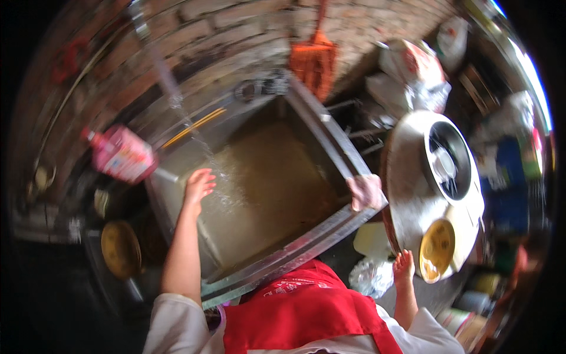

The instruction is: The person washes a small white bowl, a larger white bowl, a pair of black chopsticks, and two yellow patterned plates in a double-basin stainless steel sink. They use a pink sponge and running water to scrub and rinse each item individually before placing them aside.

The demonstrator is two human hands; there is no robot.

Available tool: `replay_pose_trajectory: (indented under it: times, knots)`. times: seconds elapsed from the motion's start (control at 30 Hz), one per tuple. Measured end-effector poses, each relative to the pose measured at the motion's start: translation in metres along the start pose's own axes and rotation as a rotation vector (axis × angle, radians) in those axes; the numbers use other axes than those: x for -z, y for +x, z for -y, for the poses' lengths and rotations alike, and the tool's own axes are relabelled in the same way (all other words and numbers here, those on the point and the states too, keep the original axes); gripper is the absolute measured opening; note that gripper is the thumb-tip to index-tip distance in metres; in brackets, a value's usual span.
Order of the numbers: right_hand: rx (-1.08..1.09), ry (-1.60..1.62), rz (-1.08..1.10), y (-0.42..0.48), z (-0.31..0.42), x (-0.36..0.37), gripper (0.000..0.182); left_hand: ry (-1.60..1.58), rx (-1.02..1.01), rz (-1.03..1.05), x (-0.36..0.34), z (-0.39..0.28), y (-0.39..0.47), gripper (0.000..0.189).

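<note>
My left hand (201,183) is held over a square metal sink (340,146), fingers loosely spread and holding nothing. A stream of water (190,119) falls beside its fingertips into cloudy water (278,177) in the basin. My right hand (403,265) is raised at the near edge of a rounded pale metal surface (407,177), its fingers up and apart. Close beside it is a yellow bowl (437,250); whether they touch is blurred. Two yellow chopsticks (194,127) lie along the sink's far left ledge. A crumpled cloth (365,191) rests on its right corner.
A pink pump bottle (121,155) stands left of the sink. An orange brush (313,62) hangs against the brick wall (230,31). A dark round opening (449,159) in the pale surface holds a white bowl (443,163). A yellow round dish (120,250) is at lower left.
</note>
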State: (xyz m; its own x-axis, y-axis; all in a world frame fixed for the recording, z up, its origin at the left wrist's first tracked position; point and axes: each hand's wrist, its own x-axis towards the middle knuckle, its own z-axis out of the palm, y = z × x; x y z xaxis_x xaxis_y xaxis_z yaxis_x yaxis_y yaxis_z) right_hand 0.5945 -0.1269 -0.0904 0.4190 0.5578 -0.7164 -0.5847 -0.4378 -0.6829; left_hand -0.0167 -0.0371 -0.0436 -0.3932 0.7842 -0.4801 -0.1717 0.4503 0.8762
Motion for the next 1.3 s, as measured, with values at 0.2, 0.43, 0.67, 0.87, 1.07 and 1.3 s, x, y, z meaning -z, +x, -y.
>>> replay_pose_trajectory:
  times: [0.2,0.43,0.67,0.87,1.07,1.3]
  knots:
    - [-0.271,-0.384,1.001,-0.069,-0.052,-0.312,0.016,0.179,-0.411,-0.192,0.054,0.040,-0.043,0.015]
    - [-0.509,-0.430,1.352,-0.140,-0.156,-0.545,0.013,-0.192,-0.278,-0.741,0.169,0.076,-0.130,0.018]
    - [-0.410,-0.611,1.175,-0.164,-0.187,-0.603,0.035,-0.757,0.091,-1.149,0.270,0.154,-0.169,0.028]
    - [-0.317,-0.715,0.961,-0.159,-0.195,-0.588,0.036,-1.158,-0.144,-1.098,0.333,0.232,-0.147,0.023]
    - [-0.350,-0.785,0.962,-0.101,-0.191,-0.549,0.029,-1.349,0.038,-1.198,0.347,0.214,-0.139,0.020]
    - [-0.319,-0.843,0.902,-0.079,-0.191,-0.519,0.019,-1.539,0.057,-1.159,0.369,0.221,-0.141,0.029]
